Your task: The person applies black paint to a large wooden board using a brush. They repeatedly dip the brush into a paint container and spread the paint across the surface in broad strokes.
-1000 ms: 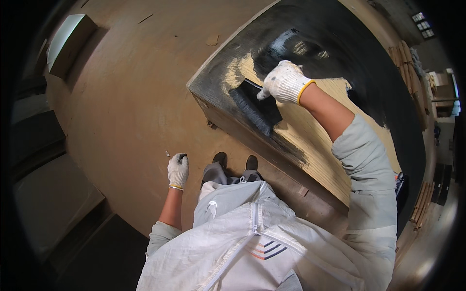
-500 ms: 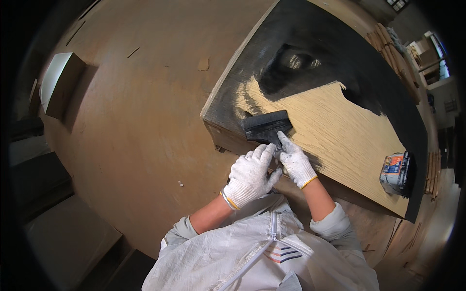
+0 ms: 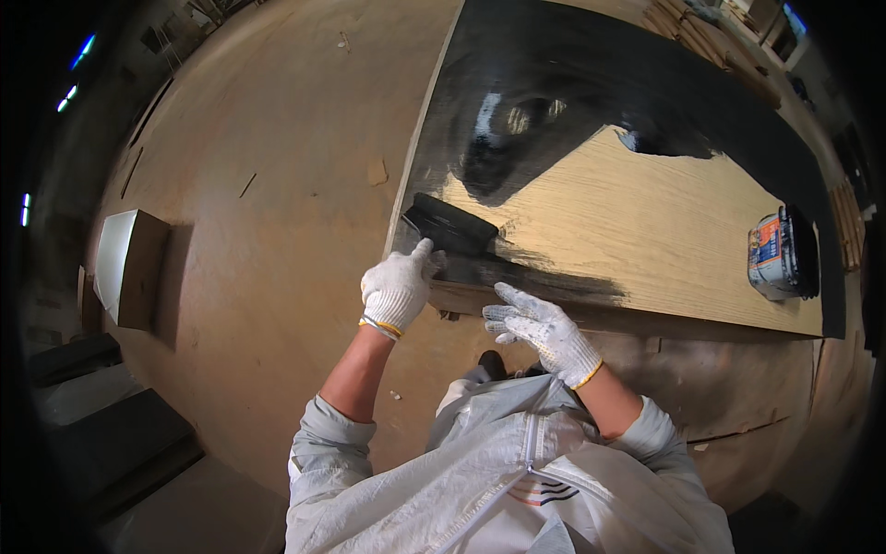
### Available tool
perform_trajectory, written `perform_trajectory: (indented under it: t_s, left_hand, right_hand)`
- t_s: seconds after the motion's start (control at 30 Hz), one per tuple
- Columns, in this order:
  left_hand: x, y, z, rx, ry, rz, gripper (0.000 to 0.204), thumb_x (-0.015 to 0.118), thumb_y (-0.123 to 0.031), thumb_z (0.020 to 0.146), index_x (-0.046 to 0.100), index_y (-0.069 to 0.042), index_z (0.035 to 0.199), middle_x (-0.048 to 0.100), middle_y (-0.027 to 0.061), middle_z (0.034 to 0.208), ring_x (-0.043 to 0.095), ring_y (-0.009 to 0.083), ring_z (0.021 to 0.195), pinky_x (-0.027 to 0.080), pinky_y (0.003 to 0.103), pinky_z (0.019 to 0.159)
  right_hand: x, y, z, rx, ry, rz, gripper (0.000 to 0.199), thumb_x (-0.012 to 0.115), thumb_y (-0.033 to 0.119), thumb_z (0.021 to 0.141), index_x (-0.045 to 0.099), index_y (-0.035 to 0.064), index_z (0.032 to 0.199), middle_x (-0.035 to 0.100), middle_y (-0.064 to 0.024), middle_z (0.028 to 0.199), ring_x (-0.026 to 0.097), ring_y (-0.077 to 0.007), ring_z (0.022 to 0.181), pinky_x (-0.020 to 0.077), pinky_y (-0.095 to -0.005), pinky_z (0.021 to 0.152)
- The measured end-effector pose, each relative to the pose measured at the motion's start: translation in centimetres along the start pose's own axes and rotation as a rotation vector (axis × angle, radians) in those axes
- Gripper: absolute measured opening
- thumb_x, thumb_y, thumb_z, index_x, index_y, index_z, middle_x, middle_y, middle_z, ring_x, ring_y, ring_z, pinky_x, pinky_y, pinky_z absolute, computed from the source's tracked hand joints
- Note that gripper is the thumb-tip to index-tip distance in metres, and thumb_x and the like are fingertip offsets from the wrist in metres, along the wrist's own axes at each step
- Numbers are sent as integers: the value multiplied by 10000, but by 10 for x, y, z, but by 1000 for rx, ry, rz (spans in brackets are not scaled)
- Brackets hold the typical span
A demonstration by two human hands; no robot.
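Now left hand (image 3: 397, 288) grips brush (image 3: 450, 224); right hand (image 3: 538, 328) hovers, fingers spread.

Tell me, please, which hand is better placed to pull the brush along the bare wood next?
Probably the left hand: it already grips the wide black brush at the board's near edge. The right hand is open, fingers spread, holding nothing.

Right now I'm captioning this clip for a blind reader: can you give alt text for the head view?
A gloved left hand holds a wide black brush on a partly black-painted wooden board, while the gloved right hand rests open at the board's near edge. A paint can stands on the bare wood at the right, and a box sits on the floor to the left.
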State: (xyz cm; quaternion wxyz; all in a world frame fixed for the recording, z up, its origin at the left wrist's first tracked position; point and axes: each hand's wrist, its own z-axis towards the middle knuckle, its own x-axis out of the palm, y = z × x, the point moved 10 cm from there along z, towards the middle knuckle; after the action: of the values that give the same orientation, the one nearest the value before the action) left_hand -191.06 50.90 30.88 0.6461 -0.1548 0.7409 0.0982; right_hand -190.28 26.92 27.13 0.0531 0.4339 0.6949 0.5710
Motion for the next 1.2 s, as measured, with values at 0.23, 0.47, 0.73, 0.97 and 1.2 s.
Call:
perform_trajectory:
  t_s: [0.23,0.47,0.73,0.97,1.2]
  left_hand:
    - [-21,-34,47,329,149,160,409,601,-374,1022,691,-360,1421,799,111,996,777,344,904,603,501,759]
    - [-40,-32,99,401,164,238,459,633,-350,973,686,-350,1428,804,129,1044,775,347,956,615,500,821]
    - [-48,-32,112,341,151,221,488,647,-295,945,687,-307,1432,802,119,1075,765,368,978,613,511,828]
    - [-47,-27,36,295,306,223,487,646,-317,966,663,-319,1453,796,143,1002,770,381,910,609,519,798]
    - [-40,-48,33,251,237,231,452,641,-321,965,681,-302,1415,792,164,986,775,387,881,612,515,771]
  right_hand:
    - [-98,5,-73,-77,-311,118,532,598,52,1049,519,-8,1571,751,-232,1254,773,-280,1026,629,-341,841]
    - [-225,39,-135,-346,-779,-97,461,587,43,1072,576,5,1532,776,-167,1195,768,-220,969,625,-318,843]
    - [-409,64,-174,-144,-1430,-1269,468,589,119,1042,614,112,1509,695,-150,1394,629,-311,1312,490,-423,1131]
    - [-468,59,-218,237,-1750,-1598,540,602,354,1012,579,253,1542,573,-61,1573,505,-321,1436,367,-492,1220]
    - [-486,77,-221,391,-1742,-1469,560,586,381,978,593,274,1528,545,-67,1603,515,-346,1429,396,-502,1198]
